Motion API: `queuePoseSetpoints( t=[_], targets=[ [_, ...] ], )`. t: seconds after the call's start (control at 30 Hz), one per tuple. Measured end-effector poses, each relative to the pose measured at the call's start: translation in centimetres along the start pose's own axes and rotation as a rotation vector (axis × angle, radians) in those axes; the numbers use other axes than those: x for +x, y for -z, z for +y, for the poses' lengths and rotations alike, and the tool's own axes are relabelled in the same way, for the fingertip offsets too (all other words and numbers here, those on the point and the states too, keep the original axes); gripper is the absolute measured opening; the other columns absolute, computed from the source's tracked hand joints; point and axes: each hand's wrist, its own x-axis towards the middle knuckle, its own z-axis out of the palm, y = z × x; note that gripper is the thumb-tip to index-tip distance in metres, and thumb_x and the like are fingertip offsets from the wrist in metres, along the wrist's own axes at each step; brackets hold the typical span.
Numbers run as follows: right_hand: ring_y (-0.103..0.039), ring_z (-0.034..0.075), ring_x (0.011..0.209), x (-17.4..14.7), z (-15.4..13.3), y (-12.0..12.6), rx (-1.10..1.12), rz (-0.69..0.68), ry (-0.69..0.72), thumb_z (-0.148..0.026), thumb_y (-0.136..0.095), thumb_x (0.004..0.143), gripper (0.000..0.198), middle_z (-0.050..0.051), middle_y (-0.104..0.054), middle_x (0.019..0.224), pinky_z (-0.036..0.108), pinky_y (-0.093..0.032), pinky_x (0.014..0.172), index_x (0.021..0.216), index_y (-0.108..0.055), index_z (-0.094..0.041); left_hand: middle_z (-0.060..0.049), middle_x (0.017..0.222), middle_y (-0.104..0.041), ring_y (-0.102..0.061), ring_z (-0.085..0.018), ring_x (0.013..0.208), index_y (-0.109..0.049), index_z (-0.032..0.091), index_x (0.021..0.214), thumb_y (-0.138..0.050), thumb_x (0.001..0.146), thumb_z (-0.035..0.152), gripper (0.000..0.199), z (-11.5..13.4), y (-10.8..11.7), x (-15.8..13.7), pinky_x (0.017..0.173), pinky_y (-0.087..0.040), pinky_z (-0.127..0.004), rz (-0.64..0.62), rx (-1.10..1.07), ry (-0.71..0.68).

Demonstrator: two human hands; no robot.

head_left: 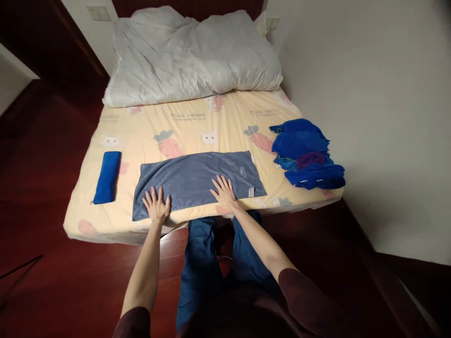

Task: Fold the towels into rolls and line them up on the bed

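Observation:
A grey-blue towel [190, 180] lies spread out on the bed near its front edge, with small lettering and a white tag at its right end. My left hand [157, 204] rests flat on the towel's lower left part, fingers spread. Toward the towel's right side, my right hand [225, 192] also presses flat with its fingers apart. Neither hand grips anything. Left of the towel sits a narrow folded blue cloth [107, 177]. A pile of crumpled blue cloths [301, 138] is to the right, with a purple cloth [310, 160] among them.
The bed has a yellow sheet [207, 119] printed with carrots and rabbits. Across its far end lies a bulky white quilt [197, 56]. A pale wall [369, 108] rises along the right side. Dark red flooring [38, 188] shows at the left.

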Motion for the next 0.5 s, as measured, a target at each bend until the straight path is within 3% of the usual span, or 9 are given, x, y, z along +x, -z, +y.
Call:
queuePoseSetpoints(
  t=[0.13, 0.3, 0.4, 0.5],
  targets=[
    [-0.012, 0.028, 0.162, -0.7, 5.4, 0.6, -0.041, 0.061, -0.126, -0.053, -0.034, 0.107, 0.065, 0.008, -0.016, 0.174, 0.053, -0.008, 0.131, 0.164, -0.032, -0.021, -0.015, 0.170, -0.024, -0.010, -0.039, 0.159, -0.041, 0.016, 0.159, -0.043, 0.100, 0.047, 0.066, -1.5, -0.5, -0.6, 0.127, -0.007, -0.065, 0.094, -0.048, 0.028],
    [-0.013, 0.027, 0.161, -0.9, 5.9, 0.7, -0.055, 0.056, -0.129, -0.051, -0.036, 0.107, 0.065, 0.009, -0.018, 0.174, 0.052, -0.011, 0.131, 0.163, -0.033, -0.020, -0.014, 0.165, -0.036, -0.018, -0.035, 0.158, -0.051, 0.015, 0.152, -0.044, 0.098, 0.041, 0.060, -1.1, -0.7, -0.8, 0.128, -0.009, -0.061, 0.150, -0.085, 0.009],
    [-0.034, 0.028, 0.153, 1.0, 6.8, 2.0, -0.002, 0.029, -0.105, -0.050, -0.038, 0.107, 0.056, 0.009, -0.038, 0.166, 0.051, -0.026, 0.127, 0.154, -0.050, -0.023, -0.015, 0.164, -0.038, -0.020, -0.035, 0.157, -0.053, 0.015, 0.150, -0.046, 0.097, 0.040, 0.059, -1.1, -1.1, -0.6, 0.129, -0.009, -0.060, 0.178, -0.111, 0.006],
    [-0.057, 0.023, 0.131, 5.7, 9.6, 5.1, 0.052, 0.072, -0.108, -0.035, -0.033, 0.109, 0.046, 0.009, -0.065, 0.142, 0.041, -0.037, 0.121, 0.138, -0.066, -0.021, -0.014, 0.164, -0.039, -0.022, -0.034, 0.157, -0.052, 0.018, 0.151, -0.048, 0.094, 0.037, 0.060, -1.3, -1.3, -0.5, 0.128, -0.010, -0.061, 0.189, -0.139, 0.021]
  ],
)
